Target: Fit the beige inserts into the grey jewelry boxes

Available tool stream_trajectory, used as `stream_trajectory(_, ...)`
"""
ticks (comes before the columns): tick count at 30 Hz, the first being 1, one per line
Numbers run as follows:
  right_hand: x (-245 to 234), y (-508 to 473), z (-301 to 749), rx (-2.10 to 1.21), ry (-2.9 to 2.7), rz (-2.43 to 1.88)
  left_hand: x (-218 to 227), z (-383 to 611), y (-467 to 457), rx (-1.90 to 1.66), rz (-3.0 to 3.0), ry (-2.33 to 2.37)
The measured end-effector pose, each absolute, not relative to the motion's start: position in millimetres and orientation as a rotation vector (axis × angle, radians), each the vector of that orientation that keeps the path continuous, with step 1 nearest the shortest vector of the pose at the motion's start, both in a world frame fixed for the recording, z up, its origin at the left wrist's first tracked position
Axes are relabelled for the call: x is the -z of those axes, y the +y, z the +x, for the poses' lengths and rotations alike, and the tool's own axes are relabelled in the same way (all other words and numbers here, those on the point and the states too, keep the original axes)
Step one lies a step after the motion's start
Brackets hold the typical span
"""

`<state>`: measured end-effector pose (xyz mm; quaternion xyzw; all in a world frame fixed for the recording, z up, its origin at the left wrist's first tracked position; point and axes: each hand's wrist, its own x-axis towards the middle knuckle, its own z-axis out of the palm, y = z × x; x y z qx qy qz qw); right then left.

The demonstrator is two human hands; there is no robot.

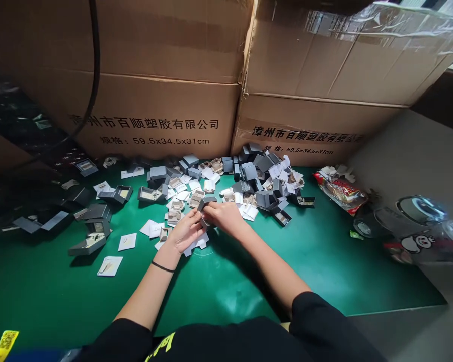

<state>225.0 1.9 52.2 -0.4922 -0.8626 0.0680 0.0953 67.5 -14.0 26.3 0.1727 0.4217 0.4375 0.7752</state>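
Both hands meet over the middle of the green table around one small dark grey box (206, 202). My left hand (186, 230), with a thin black band at the wrist, grips the box from the left and below. My right hand (225, 217) closes on it from the right; its fingertips partly hide the box. Just beyond the hands lie beige box inserts (174, 215) and white paper squares (182, 188). Below the left fingers are more white papers (198, 244).
A heap of dark grey boxes (262, 176) lies behind and right; open ones (94, 236) stand left. Large cardboard cartons (154, 100) wall the back. At right are a red snack bag (342, 192) and clear plastic containers (419, 231). A black cable (95, 60) hangs at left.
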Motion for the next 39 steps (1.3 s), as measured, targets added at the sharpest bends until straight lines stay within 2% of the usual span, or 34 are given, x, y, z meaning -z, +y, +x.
stream_trajectory(4,-68.7,1.8,233.2,-0.387,-2.356,-1.209,-32.9,55.2,-7.6,-1.078,0.377,0.854)
stream_trajectory(8,-57.1,-8.6,229.9,-0.516,-2.063,-1.128,-43.5,24.0,0.8,-1.292,0.352,0.771)
stream_trajectory(13,-13.5,-35.3,205.4,-0.488,-2.507,-0.824,-41.6,-15.8,2.4,-1.574,0.178,0.655)
stream_trajectory(17,6.1,-40.7,209.0,-0.384,-2.577,-0.979,-29.1,-21.7,-2.6,-1.641,0.094,0.592)
stream_trajectory(26,8.5,-32.1,223.1,-0.236,-2.177,-1.414,-26.5,-14.8,-1.2,-1.613,0.199,0.555)
stream_trajectory(31,-1.2,-29.3,198.1,-0.218,-2.28,-1.301,-18.6,-45.9,1.6,-1.751,0.131,0.342)
stream_trajectory(35,-8.5,-9.7,149.9,-0.361,-2.393,-1.107,-10.0,-59.3,7.0,-1.791,0.115,0.369)
stream_trajectory(39,-8.5,5.7,98.5,-0.341,-2.538,-1.119,-6.1,-62.0,9.4,-1.799,0.121,0.413)
